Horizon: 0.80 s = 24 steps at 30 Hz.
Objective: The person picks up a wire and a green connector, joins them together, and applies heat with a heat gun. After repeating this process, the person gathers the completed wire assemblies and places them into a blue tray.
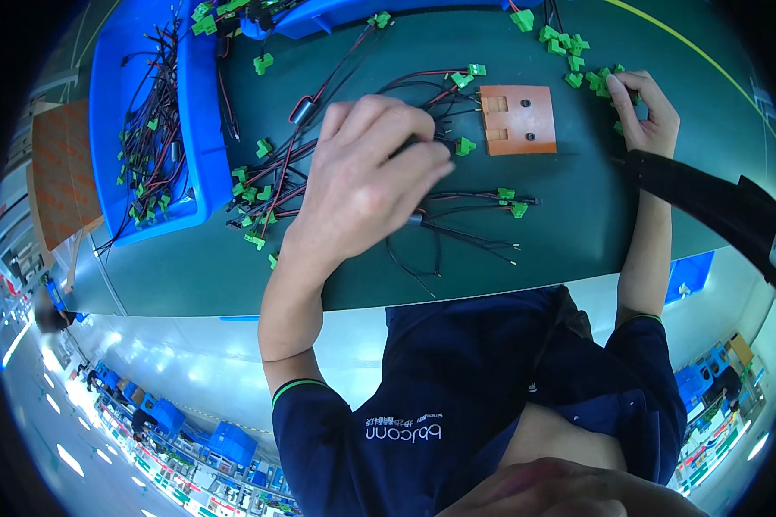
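Observation:
My left hand is closed, its fingers curled over a bundle of red and black cables. What lies between its fingertips is hidden. To its right, an orange block with two notches and two dark screws lies on the table, with black wire ends reaching its left side. Farther right, my right hand pinches at a small pile of green connectors, thumb and forefinger close together on one of them. Below my left hand lie more black cables with bare ends, and a cable with green connectors.
A blue bin full of cables with green connectors stands at the left, beside brown cardboard. Another blue bin sits at the far edge of the green table. A black arm-like bar crosses over my right forearm.

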Each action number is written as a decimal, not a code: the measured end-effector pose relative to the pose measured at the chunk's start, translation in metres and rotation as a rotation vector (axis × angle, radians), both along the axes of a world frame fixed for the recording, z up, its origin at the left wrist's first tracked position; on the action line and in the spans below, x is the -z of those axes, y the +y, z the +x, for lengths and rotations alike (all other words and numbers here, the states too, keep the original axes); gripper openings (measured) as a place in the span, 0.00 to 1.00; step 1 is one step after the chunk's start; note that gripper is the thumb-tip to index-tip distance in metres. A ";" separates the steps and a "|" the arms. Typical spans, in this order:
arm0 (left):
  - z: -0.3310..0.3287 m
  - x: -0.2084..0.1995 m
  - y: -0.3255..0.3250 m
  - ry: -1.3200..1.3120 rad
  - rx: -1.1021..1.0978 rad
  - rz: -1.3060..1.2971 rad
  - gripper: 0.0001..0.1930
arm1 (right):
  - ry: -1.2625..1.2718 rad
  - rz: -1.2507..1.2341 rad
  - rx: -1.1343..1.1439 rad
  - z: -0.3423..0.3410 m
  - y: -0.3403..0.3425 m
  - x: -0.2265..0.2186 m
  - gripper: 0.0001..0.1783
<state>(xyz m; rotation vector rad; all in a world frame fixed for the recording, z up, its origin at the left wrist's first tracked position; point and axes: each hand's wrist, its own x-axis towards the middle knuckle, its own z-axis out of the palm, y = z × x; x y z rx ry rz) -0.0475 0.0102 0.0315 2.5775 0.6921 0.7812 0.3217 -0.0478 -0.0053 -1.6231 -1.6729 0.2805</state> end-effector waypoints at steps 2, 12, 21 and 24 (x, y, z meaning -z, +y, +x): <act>0.002 -0.007 -0.008 -0.004 0.105 -0.064 0.13 | -0.034 0.013 -0.021 0.003 0.000 0.001 0.06; 0.013 0.006 -0.029 0.114 0.221 -0.135 0.10 | -0.027 0.005 -0.021 0.009 -0.002 0.013 0.07; 0.011 0.013 -0.030 0.092 0.200 -0.130 0.11 | 0.144 -0.032 0.049 0.014 -0.016 0.024 0.07; 0.011 0.011 -0.030 0.101 0.202 -0.139 0.11 | 0.095 -0.014 0.052 0.013 -0.016 0.022 0.07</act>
